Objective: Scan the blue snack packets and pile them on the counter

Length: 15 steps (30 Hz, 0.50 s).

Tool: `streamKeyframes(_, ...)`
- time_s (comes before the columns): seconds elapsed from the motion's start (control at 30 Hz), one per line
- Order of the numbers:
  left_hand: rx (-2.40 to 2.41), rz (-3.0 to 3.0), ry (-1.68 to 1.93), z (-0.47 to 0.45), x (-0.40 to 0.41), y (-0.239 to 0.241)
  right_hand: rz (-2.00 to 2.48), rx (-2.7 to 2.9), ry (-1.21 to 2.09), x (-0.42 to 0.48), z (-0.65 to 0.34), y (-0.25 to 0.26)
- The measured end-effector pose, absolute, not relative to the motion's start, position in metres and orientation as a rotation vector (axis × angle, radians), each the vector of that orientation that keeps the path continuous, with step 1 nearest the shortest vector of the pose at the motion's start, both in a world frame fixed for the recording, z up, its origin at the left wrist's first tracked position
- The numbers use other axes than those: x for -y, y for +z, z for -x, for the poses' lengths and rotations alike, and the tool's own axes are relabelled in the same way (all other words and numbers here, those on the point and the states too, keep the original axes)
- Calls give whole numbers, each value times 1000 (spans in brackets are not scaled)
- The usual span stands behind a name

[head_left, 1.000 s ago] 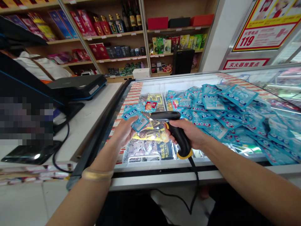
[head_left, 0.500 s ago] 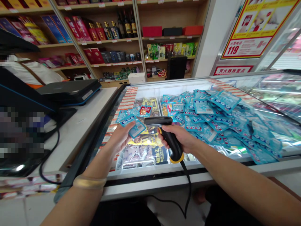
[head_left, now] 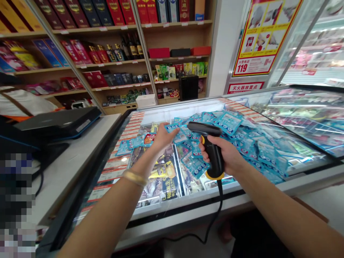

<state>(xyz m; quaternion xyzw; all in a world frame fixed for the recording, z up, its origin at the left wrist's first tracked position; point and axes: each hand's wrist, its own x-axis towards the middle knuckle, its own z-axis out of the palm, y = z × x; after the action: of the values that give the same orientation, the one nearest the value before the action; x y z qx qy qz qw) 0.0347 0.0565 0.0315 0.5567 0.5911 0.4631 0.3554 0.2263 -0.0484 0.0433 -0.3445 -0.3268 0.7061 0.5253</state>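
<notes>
Over the left edge of a heap of blue snack packets (head_left: 231, 122), my left hand (head_left: 162, 139) reaches out with thumb and fingers apart. A blue packet (head_left: 172, 127) shows between thumb and forefinger; the fingertips are partly hidden. My right hand (head_left: 215, 150) is wrapped round the grip of a black and yellow barcode scanner (head_left: 216, 157), whose head points left above the heap. To the left of my left hand lie a few separate blue packets (head_left: 124, 147) and a small red packet (head_left: 149, 139), on the freezer's glass top.
The chest freezer (head_left: 166, 215) holds packaged goods under its glass. A black scale-like device (head_left: 59, 120) stands on the white counter (head_left: 80, 152) at left. Beyond are shelves (head_left: 115, 63) of boxes and bottles. The scanner's cable (head_left: 212, 224) hangs over the front edge.
My left hand has let go of a blue packet at the left and moved right to the heap. The scanner has shifted slightly right, and the view has turned right.
</notes>
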Motion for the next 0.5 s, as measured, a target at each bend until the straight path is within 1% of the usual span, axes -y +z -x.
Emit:
streamKeyframes(0.2,-1735,-1723,1009,-62,-67,21,846,768,1649,56,-245,35)
streamKeyframes(0.5,-1866,-2011,773,-80,-60,11,840,744,1652,56,-249,28)
